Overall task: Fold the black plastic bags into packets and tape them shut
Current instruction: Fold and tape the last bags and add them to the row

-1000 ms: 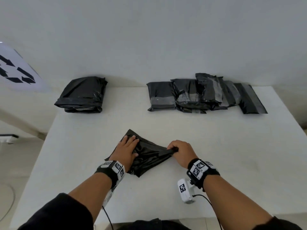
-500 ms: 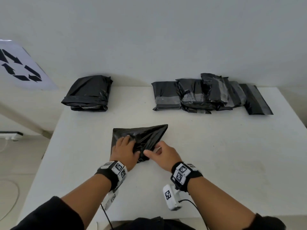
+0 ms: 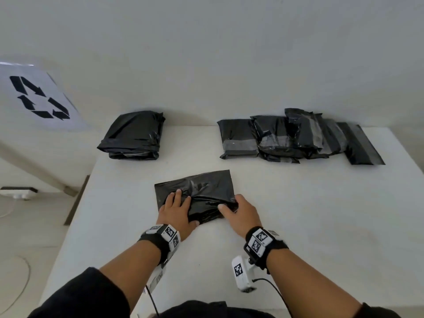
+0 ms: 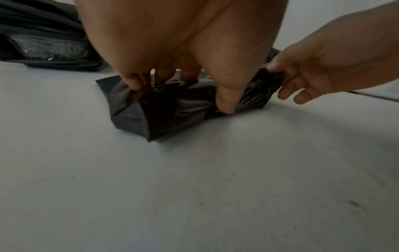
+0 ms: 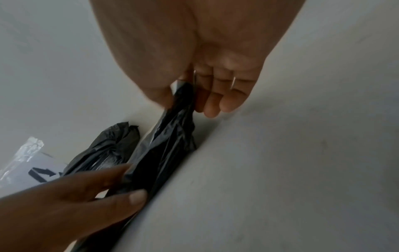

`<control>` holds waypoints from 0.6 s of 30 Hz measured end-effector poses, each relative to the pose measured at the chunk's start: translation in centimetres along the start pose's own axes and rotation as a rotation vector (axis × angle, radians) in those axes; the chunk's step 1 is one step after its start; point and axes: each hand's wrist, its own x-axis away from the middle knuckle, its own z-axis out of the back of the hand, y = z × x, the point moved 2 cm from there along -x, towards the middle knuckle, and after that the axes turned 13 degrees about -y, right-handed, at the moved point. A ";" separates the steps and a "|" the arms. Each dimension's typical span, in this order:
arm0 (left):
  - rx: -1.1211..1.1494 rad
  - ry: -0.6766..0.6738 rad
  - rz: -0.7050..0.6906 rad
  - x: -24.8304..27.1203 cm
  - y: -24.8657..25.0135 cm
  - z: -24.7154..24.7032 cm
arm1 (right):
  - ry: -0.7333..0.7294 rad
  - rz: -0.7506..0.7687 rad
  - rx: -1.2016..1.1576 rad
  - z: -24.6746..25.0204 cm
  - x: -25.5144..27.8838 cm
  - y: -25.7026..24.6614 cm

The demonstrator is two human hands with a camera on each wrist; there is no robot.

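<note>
Both hands forward and low, left hand (image 3: 176, 212) spread flat, right hand (image 3: 241, 212) pinching.

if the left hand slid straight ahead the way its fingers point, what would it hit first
Probably nothing soon: the left hand points across the black bag toward bare table, between the stack of bags and taped packets. Depth is uncertain.

One desk (image 3: 298, 214), one bag (image 3: 202, 189) being folded, two hands, one stack of unfolded bags (image 3: 133, 136), roughly five taped packets (image 3: 296, 136).
</note>
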 end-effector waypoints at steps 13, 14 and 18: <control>0.012 0.019 -0.076 -0.2 -1.6 -0.2 | 0.093 0.051 -0.101 2.4 -0.2 2.1; 0.008 0.017 -0.085 -0.3 -1.6 -0.2 | 0.094 0.048 -0.088 2.6 -0.1 2.2; -0.033 0.009 -0.165 -0.6 -2.3 0.3 | 0.178 -0.016 -0.072 3.1 0.4 2.7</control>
